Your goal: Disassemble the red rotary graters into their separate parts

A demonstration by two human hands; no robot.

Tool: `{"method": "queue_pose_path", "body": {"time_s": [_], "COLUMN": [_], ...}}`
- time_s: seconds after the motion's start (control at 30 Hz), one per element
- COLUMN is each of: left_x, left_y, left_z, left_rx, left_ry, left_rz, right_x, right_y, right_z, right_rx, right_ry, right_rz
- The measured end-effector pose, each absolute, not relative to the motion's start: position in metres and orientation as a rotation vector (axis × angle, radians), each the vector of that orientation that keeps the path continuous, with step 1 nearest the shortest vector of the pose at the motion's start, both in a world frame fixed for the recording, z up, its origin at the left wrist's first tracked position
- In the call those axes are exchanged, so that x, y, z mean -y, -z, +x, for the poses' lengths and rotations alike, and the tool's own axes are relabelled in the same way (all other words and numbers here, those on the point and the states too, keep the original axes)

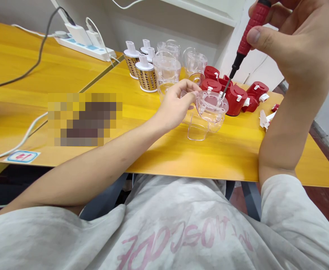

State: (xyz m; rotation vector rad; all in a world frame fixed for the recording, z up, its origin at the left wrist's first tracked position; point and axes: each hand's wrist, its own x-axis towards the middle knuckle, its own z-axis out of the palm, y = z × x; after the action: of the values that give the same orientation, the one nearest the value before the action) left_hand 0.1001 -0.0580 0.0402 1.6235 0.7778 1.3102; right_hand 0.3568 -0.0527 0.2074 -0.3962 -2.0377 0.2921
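My left hand (175, 105) grips a clear plastic housing (206, 116) that rests on the yellow table (181, 153), fingers curled round its left side. My right hand (296, 37) is raised at the top right, closed round a red-handled screwdriver (250, 32). The screwdriver's metal tip points down into the round top opening of the clear housing.
Behind the housing stand several red plastic parts (234, 98), several clear housings (167, 69) and perforated metal drums with white caps (146, 75). A white power strip (82, 43) with cables lies at the back left. Small white pieces (265, 119) lie at the right. A blurred patch covers the table's left.
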Motion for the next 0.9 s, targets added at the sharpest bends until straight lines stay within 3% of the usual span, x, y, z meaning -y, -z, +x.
{"method": "queue_pose_path", "body": {"time_s": [0.9], "left_x": [0.061], "left_y": [-0.043], "left_z": [0.101], "left_rx": [-0.770], "left_ry": [-1.323], "left_rz": [1.616], "right_x": [0.047], "right_y": [-0.204], "right_z": [0.344], "right_rx": [1.894], "right_ry": [-0.320], "right_rz": [-0.412]}}
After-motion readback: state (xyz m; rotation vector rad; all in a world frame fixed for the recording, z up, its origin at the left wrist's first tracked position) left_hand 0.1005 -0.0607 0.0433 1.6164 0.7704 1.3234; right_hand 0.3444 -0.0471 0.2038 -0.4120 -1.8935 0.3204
